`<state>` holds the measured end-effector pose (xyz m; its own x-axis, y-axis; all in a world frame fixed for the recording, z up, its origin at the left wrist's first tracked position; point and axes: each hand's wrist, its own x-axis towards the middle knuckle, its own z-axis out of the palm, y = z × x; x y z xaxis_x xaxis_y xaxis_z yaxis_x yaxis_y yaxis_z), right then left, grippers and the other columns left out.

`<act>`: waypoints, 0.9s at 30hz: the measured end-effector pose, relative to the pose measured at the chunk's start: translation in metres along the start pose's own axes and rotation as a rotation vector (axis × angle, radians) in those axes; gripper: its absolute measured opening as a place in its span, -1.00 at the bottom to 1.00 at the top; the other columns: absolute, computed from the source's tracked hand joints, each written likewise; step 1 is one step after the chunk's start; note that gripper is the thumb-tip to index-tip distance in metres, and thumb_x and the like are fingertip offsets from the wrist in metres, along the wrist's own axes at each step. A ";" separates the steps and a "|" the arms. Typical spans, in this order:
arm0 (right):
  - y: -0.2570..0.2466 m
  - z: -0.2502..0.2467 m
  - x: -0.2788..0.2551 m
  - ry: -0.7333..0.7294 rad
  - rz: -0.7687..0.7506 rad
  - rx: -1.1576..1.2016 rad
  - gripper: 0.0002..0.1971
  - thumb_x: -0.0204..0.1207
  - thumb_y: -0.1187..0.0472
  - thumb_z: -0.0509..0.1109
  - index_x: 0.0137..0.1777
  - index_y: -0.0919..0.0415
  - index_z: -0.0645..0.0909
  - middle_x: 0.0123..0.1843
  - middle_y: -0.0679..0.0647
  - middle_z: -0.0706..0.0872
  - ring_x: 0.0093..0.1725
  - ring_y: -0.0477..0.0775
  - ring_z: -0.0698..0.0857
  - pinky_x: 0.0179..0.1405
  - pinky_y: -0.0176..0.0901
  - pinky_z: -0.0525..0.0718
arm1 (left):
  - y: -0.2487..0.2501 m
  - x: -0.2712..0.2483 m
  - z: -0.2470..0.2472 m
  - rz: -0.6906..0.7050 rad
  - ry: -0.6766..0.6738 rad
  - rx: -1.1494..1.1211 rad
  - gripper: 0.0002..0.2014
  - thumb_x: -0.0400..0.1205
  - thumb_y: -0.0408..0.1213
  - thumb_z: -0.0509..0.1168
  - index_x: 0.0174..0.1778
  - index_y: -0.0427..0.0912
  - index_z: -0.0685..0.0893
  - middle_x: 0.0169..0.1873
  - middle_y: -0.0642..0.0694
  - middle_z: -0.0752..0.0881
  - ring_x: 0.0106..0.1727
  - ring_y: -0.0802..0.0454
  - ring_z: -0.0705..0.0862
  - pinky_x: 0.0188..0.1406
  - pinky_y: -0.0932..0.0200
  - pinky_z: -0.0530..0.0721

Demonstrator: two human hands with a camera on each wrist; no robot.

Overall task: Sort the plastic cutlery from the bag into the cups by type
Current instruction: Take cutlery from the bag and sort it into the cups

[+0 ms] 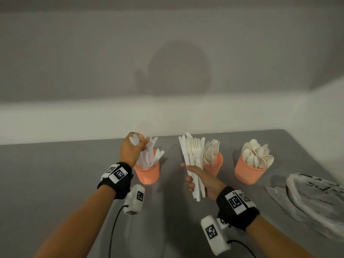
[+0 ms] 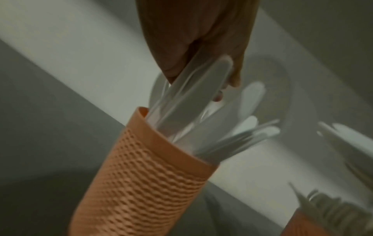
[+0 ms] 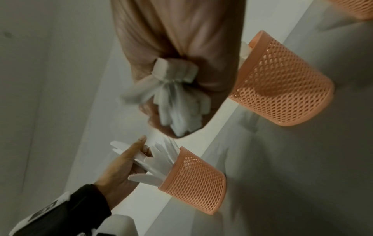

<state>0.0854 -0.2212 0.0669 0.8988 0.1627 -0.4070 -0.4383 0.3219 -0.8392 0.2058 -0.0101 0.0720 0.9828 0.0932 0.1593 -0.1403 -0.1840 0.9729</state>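
Grey table, left hand pinching knife above knife cup, right hand gripping cutlery bundle

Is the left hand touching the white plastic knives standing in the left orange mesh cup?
Touching. The left wrist view shows the left hand pinching a white plastic knife whose lower end sits in the orange mesh cup.
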 end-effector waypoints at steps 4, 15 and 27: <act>0.001 0.004 0.003 0.001 -0.035 -0.014 -0.90 0.62 0.25 0.24 0.06 0.15 0.56 -0.49 0.09 0.55 -0.60 -0.05 0.47 -0.55 -0.24 0.50 | -0.006 0.002 -0.001 0.122 0.015 0.109 -0.73 0.49 -0.38 0.44 -0.03 -0.06 0.51 -0.27 -0.16 0.69 -0.22 0.00 0.71 -0.06 0.26 0.64; 0.003 0.008 0.000 -0.014 -0.067 -0.076 -0.88 0.63 0.26 0.23 0.09 0.13 0.56 -0.42 0.12 0.62 -0.55 -0.02 0.52 -0.52 -0.20 0.54 | 0.001 0.001 -0.009 0.375 -0.078 0.557 -0.54 0.71 -0.15 -0.05 0.09 -0.37 0.68 0.05 -0.29 0.70 0.10 -0.20 0.64 0.05 0.21 0.43; 0.002 0.008 -0.003 -0.019 -0.080 -0.065 -0.88 0.63 0.25 0.23 0.10 0.14 0.56 -0.39 0.15 0.64 -0.59 -0.05 0.54 -0.53 -0.21 0.56 | 0.005 -0.002 -0.013 0.144 -0.305 0.983 -0.45 0.73 -0.30 -0.05 0.64 -0.30 -0.03 0.65 -0.25 0.02 0.67 -0.14 0.00 0.62 -0.15 -0.05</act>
<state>0.0818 -0.2135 0.0697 0.9305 0.1567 -0.3310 -0.3629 0.2732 -0.8909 0.2015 0.0011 0.0785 0.9723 -0.2193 0.0803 -0.2335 -0.9031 0.3605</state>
